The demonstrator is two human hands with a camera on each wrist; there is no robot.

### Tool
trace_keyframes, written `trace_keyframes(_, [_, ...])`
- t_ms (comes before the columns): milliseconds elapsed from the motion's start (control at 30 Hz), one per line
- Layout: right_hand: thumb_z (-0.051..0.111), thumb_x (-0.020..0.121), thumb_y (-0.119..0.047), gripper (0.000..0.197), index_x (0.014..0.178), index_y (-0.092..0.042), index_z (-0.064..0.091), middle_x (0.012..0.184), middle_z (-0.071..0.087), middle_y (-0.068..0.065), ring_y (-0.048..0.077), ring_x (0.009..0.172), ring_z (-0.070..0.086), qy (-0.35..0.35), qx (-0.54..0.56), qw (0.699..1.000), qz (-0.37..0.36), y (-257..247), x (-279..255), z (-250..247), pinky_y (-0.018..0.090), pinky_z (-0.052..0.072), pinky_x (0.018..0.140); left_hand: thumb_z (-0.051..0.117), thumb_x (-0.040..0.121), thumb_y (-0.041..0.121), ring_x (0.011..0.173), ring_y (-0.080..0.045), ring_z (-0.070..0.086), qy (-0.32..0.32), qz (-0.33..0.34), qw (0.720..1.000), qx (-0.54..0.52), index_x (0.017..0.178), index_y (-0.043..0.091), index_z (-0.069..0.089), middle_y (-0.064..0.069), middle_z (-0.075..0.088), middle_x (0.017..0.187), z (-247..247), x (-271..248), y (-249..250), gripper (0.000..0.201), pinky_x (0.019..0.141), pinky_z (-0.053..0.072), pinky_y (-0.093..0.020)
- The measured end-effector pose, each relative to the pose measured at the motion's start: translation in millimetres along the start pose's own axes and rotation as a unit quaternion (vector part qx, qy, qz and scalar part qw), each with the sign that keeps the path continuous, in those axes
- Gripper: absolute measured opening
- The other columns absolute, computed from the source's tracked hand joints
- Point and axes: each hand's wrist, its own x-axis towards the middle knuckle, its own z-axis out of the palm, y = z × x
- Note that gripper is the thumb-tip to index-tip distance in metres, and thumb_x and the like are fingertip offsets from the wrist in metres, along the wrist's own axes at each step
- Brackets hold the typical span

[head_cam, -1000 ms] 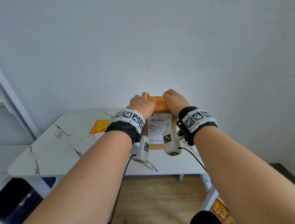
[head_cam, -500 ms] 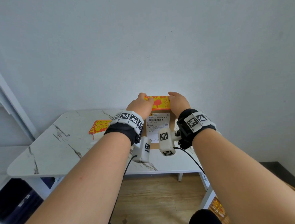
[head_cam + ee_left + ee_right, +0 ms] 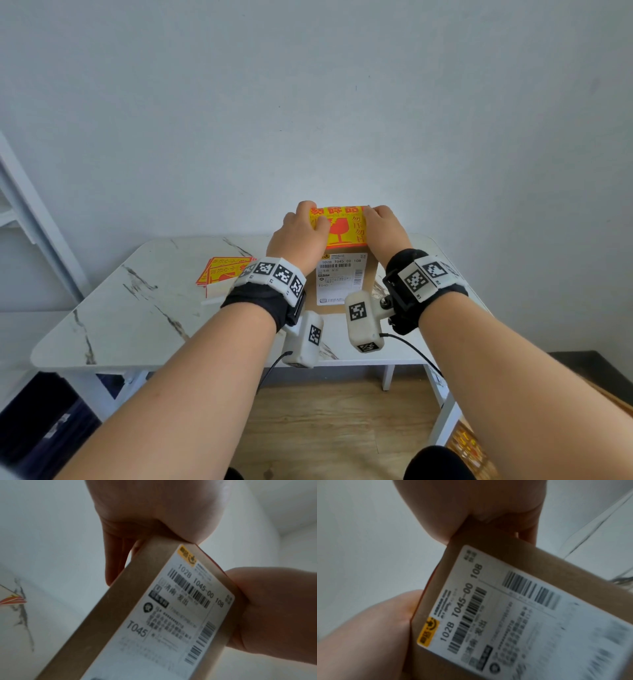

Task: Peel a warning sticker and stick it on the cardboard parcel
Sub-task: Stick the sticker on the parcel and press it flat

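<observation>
A brown cardboard parcel [image 3: 369, 286] stands upright on the marble table [image 3: 137, 325], its white shipping label [image 3: 339, 277] facing me. On its top face lies the yellow warning sticker [image 3: 346, 230] with a red glass symbol. My left hand [image 3: 298, 236] presses the sticker's left part, thumb lying across it. My right hand [image 3: 387, 229] presses the right edge. In the left wrist view the left hand [image 3: 154, 507] bears on the parcel [image 3: 111, 615] corner, fingers reaching past its side. The right wrist view shows the right hand [image 3: 479, 504] on the parcel [image 3: 556, 563] top corner.
A small stack of spare yellow-red stickers [image 3: 222, 270] lies on the table left of the parcel, with a white backing strip [image 3: 215, 291] beside it. The wall rises right behind the parcel. A white frame [image 3: 34, 222] stands at the far left. Wooden floor shows below the table's front edge.
Both hands have slid apart across the parcel's top, uncovering more of the sticker between them. The view has shifted slightly; the parcel has stayed in place.
</observation>
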Motion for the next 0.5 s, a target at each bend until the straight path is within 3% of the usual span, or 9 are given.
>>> trace_keyframes(67, [0.031, 0.099, -0.036, 0.035, 0.124, -0.019, 0.05, 0.096, 0.062, 0.001, 0.023, 0.092, 0.061, 0.009, 0.031, 0.999, -0.033, 6, -8, 0, 0.038, 0.049, 0.082, 0.03, 0.1, 0.039, 0.109, -0.033, 0.059, 0.013, 0.026, 1.0, -0.008, 0.142, 0.027, 0.033, -0.009, 0.045, 0.138, 0, -9, -1, 0.044, 0.082, 0.04, -0.033])
trace_keyframes(200, [0.029, 0.101, -0.029, 0.033, 0.127, -0.028, 0.049, 0.084, 0.058, -0.008, 0.015, 0.079, 0.058, 0.02, 0.064, 0.996, -0.062, 13, -22, -3, 0.028, 0.044, 0.065, 0.031, 0.1, 0.041, 0.108, -0.03, 0.06, 0.012, 0.057, 0.998, -0.026, 0.143, 0.031, 0.03, -0.005, 0.041, 0.142, 2, -22, -7, 0.043, 0.081, 0.041, -0.031])
trace_keyframes(267, [0.028, 0.101, -0.02, 0.04, 0.133, -0.035, 0.047, 0.097, 0.058, -0.004, 0.012, 0.078, 0.057, 0.028, 0.052, 0.992, -0.11, 14, -27, -5, 0.028, 0.047, 0.07, 0.032, 0.1, 0.042, 0.109, -0.029, 0.06, 0.01, 0.065, 0.997, -0.031, 0.142, 0.033, 0.03, -0.004, 0.04, 0.142, 3, -25, -9, 0.043, 0.083, 0.045, -0.032])
trace_keyframes(367, [0.027, 0.097, -0.006, 0.051, 0.131, -0.034, 0.053, 0.135, 0.044, 0.001, 0.014, 0.089, 0.057, 0.048, -0.022, 0.979, -0.199, 15, -34, -6, 0.039, 0.055, 0.082, 0.034, 0.1, 0.041, 0.102, -0.028, 0.062, 0.012, 0.081, 0.996, -0.026, 0.144, 0.036, 0.028, -0.004, 0.042, 0.138, 1, -28, -11, 0.044, 0.084, 0.05, -0.036])
trace_keyframes(500, [0.028, 0.091, 0.0, 0.052, 0.117, -0.028, 0.063, 0.137, 0.043, 0.004, 0.023, 0.091, 0.061, 0.041, -0.061, 0.975, -0.212, 15, -35, -6, 0.044, 0.057, 0.082, 0.035, 0.1, 0.041, 0.096, -0.025, 0.063, -0.003, 0.092, 0.996, -0.019, 0.145, 0.04, 0.026, -0.004, 0.042, 0.135, -2, -29, -13, 0.045, 0.079, 0.05, -0.034])
